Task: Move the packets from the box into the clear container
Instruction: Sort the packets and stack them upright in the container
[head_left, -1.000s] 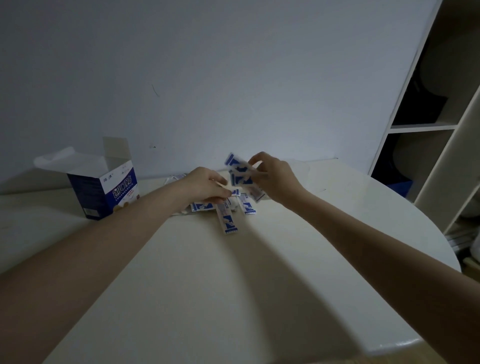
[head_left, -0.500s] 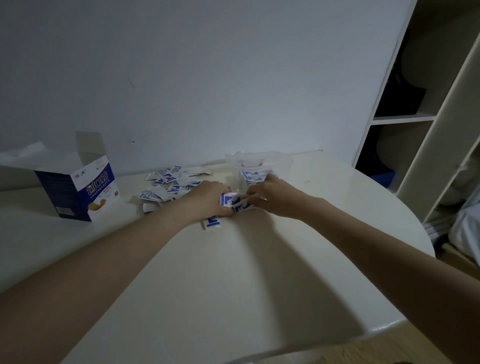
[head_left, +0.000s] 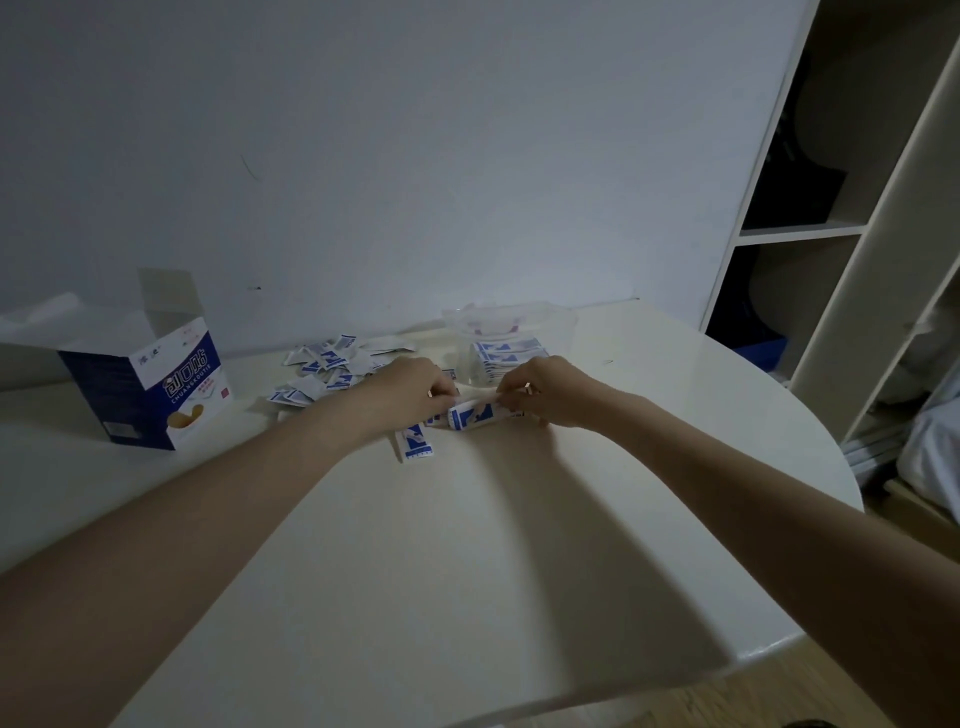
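A small stack of white and blue packets lies between my two hands on the table. My left hand pinches its left end and my right hand pinches its right end. One loose packet lies just in front of my left hand. A heap of several packets is spread behind my left hand. The clear container stands behind my right hand with a row of packets inside. The open blue and white box stands at the left.
The round white table ends in a curved edge at the front right. An open shelf unit rises to the right of the table. The wall runs close behind the box and container.
My hands came down from a raised position to the table and now pinch a stack of packets at both ends. The view has tilted, which brings the container and the heap into sight.
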